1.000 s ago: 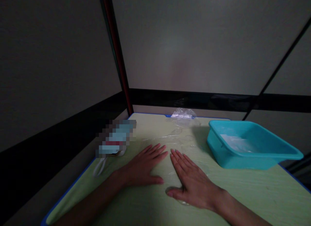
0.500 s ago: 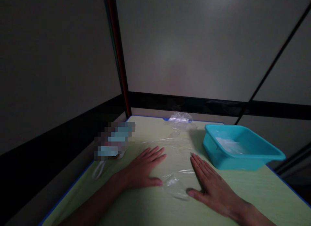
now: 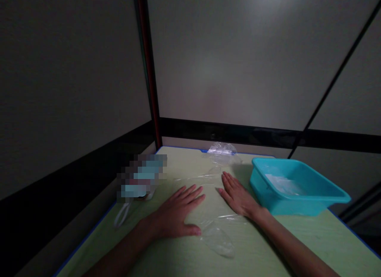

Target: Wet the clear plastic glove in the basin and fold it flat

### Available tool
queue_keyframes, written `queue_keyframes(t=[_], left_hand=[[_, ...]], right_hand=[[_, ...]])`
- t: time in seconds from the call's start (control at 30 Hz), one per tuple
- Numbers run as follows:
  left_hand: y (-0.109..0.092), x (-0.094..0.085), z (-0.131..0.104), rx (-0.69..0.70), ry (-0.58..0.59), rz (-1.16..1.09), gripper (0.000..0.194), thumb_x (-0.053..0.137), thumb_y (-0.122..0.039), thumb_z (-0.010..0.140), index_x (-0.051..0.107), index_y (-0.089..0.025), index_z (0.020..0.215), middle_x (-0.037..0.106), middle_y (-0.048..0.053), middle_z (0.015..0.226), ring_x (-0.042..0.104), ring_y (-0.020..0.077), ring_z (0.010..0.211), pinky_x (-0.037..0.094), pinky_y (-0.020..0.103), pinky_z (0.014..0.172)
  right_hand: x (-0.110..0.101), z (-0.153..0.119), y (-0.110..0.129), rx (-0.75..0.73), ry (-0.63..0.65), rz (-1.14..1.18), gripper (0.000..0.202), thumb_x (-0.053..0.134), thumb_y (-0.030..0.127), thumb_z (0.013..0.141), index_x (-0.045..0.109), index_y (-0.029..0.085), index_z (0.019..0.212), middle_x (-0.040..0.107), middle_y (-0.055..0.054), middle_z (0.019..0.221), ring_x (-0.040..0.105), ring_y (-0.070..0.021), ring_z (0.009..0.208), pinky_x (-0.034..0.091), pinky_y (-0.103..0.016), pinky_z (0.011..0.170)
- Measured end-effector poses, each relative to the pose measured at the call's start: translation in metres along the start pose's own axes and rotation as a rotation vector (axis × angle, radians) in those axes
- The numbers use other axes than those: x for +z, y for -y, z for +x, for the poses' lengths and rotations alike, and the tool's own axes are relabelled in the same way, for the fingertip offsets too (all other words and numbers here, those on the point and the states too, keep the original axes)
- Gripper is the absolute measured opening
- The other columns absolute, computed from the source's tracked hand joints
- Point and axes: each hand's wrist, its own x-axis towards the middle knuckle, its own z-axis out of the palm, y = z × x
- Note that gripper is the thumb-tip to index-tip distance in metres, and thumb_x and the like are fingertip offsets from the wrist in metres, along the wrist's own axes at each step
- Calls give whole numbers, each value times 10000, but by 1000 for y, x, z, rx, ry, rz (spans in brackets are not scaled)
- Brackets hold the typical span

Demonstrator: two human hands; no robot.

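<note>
A thin transparent plastic bag (image 3: 218, 241) is spread on the pale green table (image 3: 184, 257), its outline faint. My left hand (image 3: 178, 213) lies palm down over the bag's left part, fingers spread, holding nothing. On the right part of the bag, farther from me, my right hand (image 3: 238, 195) rests flat with its fingers stretched out and thumb apart. Beyond both hands, near the far table edge, sits a crumpled clear plastic piece (image 3: 222, 152).
At the right stands a turquoise basin (image 3: 297, 205) with a whitish plastic sheet (image 3: 285, 184) inside. A blurred-out object (image 3: 143, 176) with a white strap (image 3: 122, 214) lies at the left edge. Walls rise behind and at the left.
My right hand has moved away from me and a little left across the bag. My left hand stays nearly in place. The view has shifted slightly.
</note>
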Motion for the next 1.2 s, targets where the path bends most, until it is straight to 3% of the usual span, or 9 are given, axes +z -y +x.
queue_keyframes(t=[0.3, 0.5, 0.57, 0.67, 0.8, 0.9, 1.03, 1.2], left_hand=[[-3, -2, 0, -6, 11, -18, 788, 378, -647, 692, 138, -227, 1314, 70, 46, 1388, 30, 215, 1261, 47, 378, 1019], [3, -11, -11, -117, 66, -36, 803, 353, -641, 709, 112, -179, 1320, 78, 81, 1383, 60, 228, 1257, 118, 377, 1008], [0, -18, -4, -154, 21, -18, 752, 332, -601, 749, 125, -154, 1318, 107, 94, 1379, 93, 230, 1252, 151, 372, 1000], [-15, -23, 26, -100, -132, 53, 558, 261, -433, 848, 204, -107, 1296, 160, 102, 1370, 127, 198, 1249, 127, 329, 1012], [-37, -7, 74, -102, -194, 98, 479, 224, -281, 866, 270, -5, 1254, 240, 161, 1335, 151, 193, 1245, 123, 295, 1013], [-37, 15, 92, -159, -176, 73, 506, 181, -314, 873, 246, 3, 1262, 241, 167, 1332, 179, 203, 1239, 157, 314, 1005], [-24, 33, 87, -173, -216, 83, 513, 139, -365, 877, 256, -59, 1272, 239, 113, 1345, 153, 189, 1247, 115, 337, 1015], [-6, 27, 62, -229, -217, 121, 479, 187, -357, 873, 262, -110, 1277, 237, 72, 1350, 166, 166, 1244, 123, 324, 1012]], right_hand=[[5, -4, -10, 12, 16, -10, 695, 91, 527, 833, 179, 22, 1303, 135, -132, 1367, 87, -191, 1250, 128, -335, 1014], [6, -4, -9, 18, 12, -13, 693, 76, 522, 832, 184, 26, 1303, 131, -126, 1367, 95, -196, 1249, 138, -346, 1009], [6, -4, -9, 13, 8, -11, 686, 77, 515, 835, 191, 25, 1302, 131, -127, 1367, 92, -196, 1250, 133, -344, 1010], [7, -3, -9, 4, -1, -16, 670, 90, 499, 842, 192, 22, 1301, 132, -132, 1367, 89, -197, 1250, 124, -341, 1011], [8, -2, -10, 4, 17, -42, 642, 103, 469, 849, 195, 22, 1301, 141, -131, 1366, 95, -199, 1249, 132, -340, 1009], [9, -1, -12, -3, 27, -63, 627, 107, 450, 853, 196, 20, 1300, 142, -131, 1366, 97, -197, 1248, 138, -338, 1007], [11, -1, -14, -17, -3, -81, 620, 107, 438, 856, 207, 12, 1296, 156, -141, 1361, 106, -194, 1247, 144, -331, 1006], [16, 0, -16, -16, -15, -86, 626, 120, 451, 851, 208, 20, 1297, 155, -135, 1361, 109, -191, 1247, 153, -339, 1004]])
